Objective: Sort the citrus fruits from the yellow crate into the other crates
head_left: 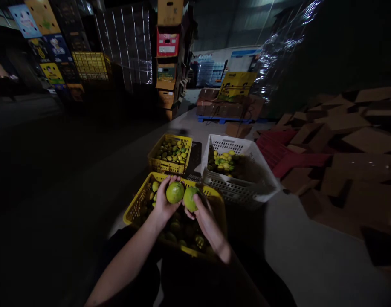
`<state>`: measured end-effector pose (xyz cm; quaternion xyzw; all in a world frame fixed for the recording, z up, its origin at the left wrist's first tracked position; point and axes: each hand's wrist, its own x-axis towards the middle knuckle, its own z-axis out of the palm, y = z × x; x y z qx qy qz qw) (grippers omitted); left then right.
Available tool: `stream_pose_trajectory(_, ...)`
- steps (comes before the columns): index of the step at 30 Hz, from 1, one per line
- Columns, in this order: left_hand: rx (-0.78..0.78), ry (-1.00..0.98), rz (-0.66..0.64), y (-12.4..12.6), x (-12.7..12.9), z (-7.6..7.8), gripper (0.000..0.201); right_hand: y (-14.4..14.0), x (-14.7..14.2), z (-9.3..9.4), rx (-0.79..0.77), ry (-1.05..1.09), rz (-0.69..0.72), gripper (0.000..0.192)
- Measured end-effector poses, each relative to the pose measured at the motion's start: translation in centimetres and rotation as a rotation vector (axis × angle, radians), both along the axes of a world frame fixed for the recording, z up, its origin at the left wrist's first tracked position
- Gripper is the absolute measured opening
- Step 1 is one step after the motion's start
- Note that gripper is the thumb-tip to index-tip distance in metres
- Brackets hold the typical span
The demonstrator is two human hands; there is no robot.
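Observation:
Two round green citrus fruits are held side by side over the front yellow crate (131, 209). My left hand (163, 204) cups one green citrus fruit (175, 192), its fingers bent behind and under it. Close beside it, my right hand (204, 213) grips the other green citrus fruit (190, 199) with the thumb laid on its side. Below my hands, the front crate holds more green and yellowish citrus fruits (174, 226), partly in shadow and partly hidden by my arms.
Beyond the front crate stands a smaller yellow crate (152, 164) of yellow-green fruit. At right is a white crate (262, 179) with some yellow and green fruit. Flattened cardboard boxes (358, 170) and a red crate (275, 149) lie further right. Stacked cartons (166, 74) rise behind.

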<state>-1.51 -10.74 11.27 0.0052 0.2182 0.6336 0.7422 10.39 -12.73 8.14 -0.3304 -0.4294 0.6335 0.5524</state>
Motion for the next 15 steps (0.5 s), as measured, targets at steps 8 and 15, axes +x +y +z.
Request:
stream_pose_trajectory(8,0.012,-0.037,0.020,0.2,0.1,-0.5,0.012,0.2,-0.1,-0.3,0.035,-0.042,-0.013,0.044)
stream_pose_trajectory(15,-0.042,-0.081,0.049,-0.1,0.2,-0.1,0.019,0.3,-0.1,-1.5,0.087,0.015,-0.007,0.051)
